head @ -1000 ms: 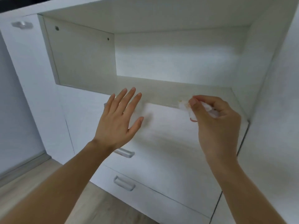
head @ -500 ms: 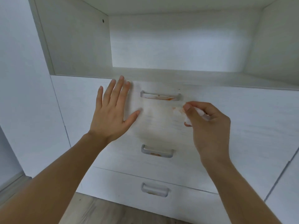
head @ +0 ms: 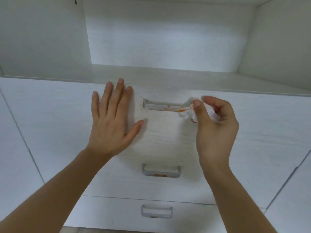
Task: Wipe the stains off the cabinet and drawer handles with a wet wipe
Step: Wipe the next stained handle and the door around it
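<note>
The top drawer handle (head: 161,106) is a grey bar with orange stains along its right half. My right hand (head: 213,125) pinches a crumpled white wet wipe (head: 188,111), orange-smeared, against the handle's right end. My left hand (head: 112,120) lies flat, fingers spread, on the white top drawer front (head: 168,137) just left of the handle. The middle drawer handle (head: 161,172) shows an orange stain on its lower edge. The bottom drawer handle (head: 156,211) has a faint stain underneath.
Above the drawers opens an empty white cabinet niche (head: 161,34) with a shelf (head: 168,76). White cabinet panels flank the drawers at left (head: 15,148) and right (head: 294,199). A strip of wooden floor (head: 75,230) shows at the bottom.
My view has dropped and moved closer to the drawers. My right hand has brought the wipe up onto the right end of the top handle. My left hand stays flat on the drawer front.
</note>
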`<state>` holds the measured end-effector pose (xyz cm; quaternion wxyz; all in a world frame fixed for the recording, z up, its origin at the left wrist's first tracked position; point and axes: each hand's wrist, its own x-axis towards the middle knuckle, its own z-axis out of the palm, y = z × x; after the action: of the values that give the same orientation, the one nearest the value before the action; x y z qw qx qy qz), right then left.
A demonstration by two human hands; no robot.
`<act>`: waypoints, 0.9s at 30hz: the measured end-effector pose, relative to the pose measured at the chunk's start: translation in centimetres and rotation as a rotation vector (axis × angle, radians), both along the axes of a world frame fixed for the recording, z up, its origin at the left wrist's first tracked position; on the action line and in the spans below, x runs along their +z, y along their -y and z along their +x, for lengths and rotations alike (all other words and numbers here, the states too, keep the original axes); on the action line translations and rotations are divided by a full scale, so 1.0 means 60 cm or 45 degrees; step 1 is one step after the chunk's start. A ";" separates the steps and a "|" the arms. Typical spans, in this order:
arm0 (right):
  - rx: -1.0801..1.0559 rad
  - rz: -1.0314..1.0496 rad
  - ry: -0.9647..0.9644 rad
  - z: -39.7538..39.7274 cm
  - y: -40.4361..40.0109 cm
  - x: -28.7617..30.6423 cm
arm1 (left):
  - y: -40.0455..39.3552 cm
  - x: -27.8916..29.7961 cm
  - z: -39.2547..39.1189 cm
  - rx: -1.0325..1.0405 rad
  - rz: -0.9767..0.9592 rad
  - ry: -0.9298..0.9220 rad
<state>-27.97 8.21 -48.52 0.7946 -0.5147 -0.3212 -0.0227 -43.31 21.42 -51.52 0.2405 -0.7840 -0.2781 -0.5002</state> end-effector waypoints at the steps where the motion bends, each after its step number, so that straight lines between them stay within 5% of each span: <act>1: -0.016 0.048 0.000 0.002 -0.002 -0.002 | 0.000 -0.003 0.006 0.002 0.013 0.037; 6: 0.086 0.155 -0.011 0.011 -0.008 -0.004 | 0.008 -0.005 0.024 0.017 -0.019 0.145; 16: -0.061 0.148 0.355 -0.004 -0.026 -0.030 | 0.016 -0.009 0.045 -0.101 -0.129 0.353; 19: -0.126 0.175 0.428 -0.011 -0.021 -0.039 | 0.021 -0.008 0.043 -0.173 -0.179 0.366; 23: -0.068 0.216 0.210 -0.003 -0.030 -0.033 | 0.026 -0.007 0.035 -0.246 -0.228 0.344; 27: -0.206 0.179 0.431 -0.010 -0.014 -0.035 | 0.025 -0.009 0.033 -0.233 -0.208 0.273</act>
<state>-28.55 9.07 -50.61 0.7589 -0.4709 -0.4054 -0.1949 -41.34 19.90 -52.08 0.0983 -0.7651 -0.2692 -0.5766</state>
